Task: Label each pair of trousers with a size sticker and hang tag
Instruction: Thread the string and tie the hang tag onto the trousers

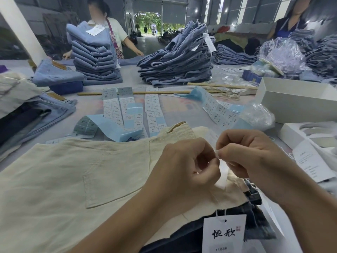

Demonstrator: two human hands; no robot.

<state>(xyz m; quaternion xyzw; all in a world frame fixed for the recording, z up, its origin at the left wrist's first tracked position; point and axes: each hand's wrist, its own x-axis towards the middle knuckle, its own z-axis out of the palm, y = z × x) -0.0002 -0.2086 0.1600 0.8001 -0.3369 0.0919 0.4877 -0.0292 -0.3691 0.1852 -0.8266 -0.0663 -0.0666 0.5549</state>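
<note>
Trousers (73,170) under hands | left hand (184,168), right hand (255,154) pinch string (218,155)

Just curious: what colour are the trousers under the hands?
Cream, plain: the trousers show best in the head view.

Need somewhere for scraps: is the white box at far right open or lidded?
Open: the white box has no lid on, its inner walls showing. Contents hidden.

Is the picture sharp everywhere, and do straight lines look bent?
Head view: the white hang tag and cream trousers are sharp; both hands are slightly soft; the long wooden stick bows from wide-angle distortion; the bright doorway is overexposed.
</note>
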